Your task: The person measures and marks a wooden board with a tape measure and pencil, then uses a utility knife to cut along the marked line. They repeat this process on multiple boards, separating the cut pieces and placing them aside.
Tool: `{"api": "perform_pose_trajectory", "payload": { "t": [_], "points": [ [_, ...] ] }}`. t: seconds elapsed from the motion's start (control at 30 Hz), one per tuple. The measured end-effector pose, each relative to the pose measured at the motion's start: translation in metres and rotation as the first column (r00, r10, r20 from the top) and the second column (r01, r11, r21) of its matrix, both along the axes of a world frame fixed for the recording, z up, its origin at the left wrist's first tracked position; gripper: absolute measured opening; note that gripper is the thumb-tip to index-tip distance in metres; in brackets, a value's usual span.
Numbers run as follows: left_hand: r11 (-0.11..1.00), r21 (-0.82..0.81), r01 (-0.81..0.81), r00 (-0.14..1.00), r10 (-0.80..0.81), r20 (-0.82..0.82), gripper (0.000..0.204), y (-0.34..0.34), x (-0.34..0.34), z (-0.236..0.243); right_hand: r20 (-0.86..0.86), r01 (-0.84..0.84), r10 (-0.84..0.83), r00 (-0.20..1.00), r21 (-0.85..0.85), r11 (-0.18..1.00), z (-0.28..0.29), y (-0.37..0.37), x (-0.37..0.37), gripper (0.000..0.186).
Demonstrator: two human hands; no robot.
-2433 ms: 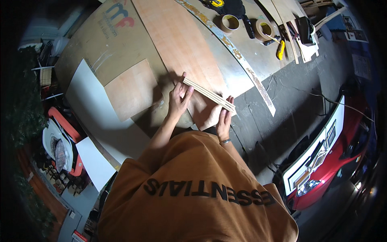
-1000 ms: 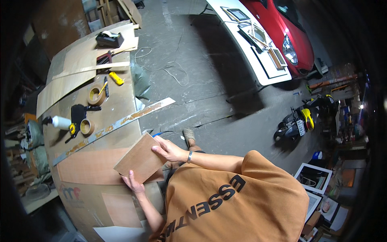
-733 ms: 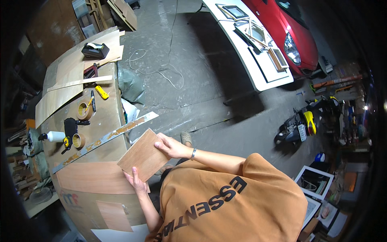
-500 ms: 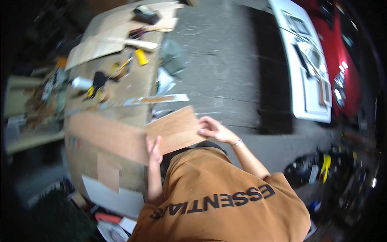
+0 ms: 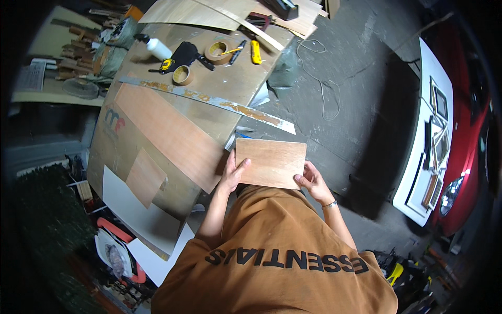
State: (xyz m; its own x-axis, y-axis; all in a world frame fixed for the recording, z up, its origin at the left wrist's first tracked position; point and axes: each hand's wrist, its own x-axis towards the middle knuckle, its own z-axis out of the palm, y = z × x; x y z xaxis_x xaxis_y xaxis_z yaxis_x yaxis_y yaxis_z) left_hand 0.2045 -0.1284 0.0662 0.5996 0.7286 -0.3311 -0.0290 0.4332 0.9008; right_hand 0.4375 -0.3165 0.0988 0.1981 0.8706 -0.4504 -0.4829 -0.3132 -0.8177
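A rectangular piece of thin plywood [image 5: 271,162] is held up in front of my body, off the table's near right side. My left hand [image 5: 233,172] grips its left edge, thumb on the face and fingers behind. At the lower right corner my right hand [image 5: 312,182] pinches the panel the same way. On the table to the left lies a long plywood strip [image 5: 172,133], and close by it a smaller plywood piece [image 5: 146,177]. A long metal straightedge [image 5: 209,100] with rusty-brown patches lies across the table and juts past its edge.
The worktable [image 5: 123,152] carries a spray bottle [image 5: 157,48], tape rolls [image 5: 217,52], a yellow cutter [image 5: 255,52] and plywood sheets [image 5: 193,14]. A white board [image 5: 137,204] lies at its near edge. At right, a white panel [image 5: 410,172] with frames stands beside a red car [image 5: 465,157].
My view has turned, so the table sits differently in it. The plywood panel has gone from tilted to nearly level, both hands still holding it; my right hand is now lower on its edge.
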Motion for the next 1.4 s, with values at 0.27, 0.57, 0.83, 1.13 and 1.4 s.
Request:
{"api": "perform_pose_trajectory", "payload": {
  "t": [0.27, 0.57, 0.83, 1.13, 1.4],
  "points": [
    [0.958, -0.180, -0.225, 0.964, 0.246, 0.104, 0.049, 0.072, -0.059, -0.010, -0.109, 0.064, -0.057, 0.992, 0.066, 0.996, -0.017, 0.091, -0.022, 0.044],
    [0.942, -0.168, -0.292, 0.928, 0.321, 0.189, 0.055, 0.028, -0.054, -0.026, -0.324, 0.020, 0.019, 0.946, 0.118, 0.993, 0.001, 0.183, -0.090, 0.061],
    [0.407, -0.202, -0.891, 0.398, 0.913, 0.085, 0.045, -0.012, -0.064, -0.002, -0.232, -0.571, 0.556, 0.798, 0.006, 0.821, -0.023, 0.207, -0.138, 0.061],
    [0.207, -0.003, -0.978, 0.205, 0.974, 0.094, 0.065, -0.117, -0.141, 0.038, -0.029, -0.907, 0.916, 0.401, 0.131, 0.401, -0.023, 0.257, -0.170, 0.043],
    [0.197, -0.001, -0.980, 0.195, 0.970, 0.143, 0.070, -0.176, -0.203, 0.020, 0.149, -0.996, 0.988, -0.040, 0.076, -0.051, -0.011, 0.233, -0.248, 0.049]
  ]
}}
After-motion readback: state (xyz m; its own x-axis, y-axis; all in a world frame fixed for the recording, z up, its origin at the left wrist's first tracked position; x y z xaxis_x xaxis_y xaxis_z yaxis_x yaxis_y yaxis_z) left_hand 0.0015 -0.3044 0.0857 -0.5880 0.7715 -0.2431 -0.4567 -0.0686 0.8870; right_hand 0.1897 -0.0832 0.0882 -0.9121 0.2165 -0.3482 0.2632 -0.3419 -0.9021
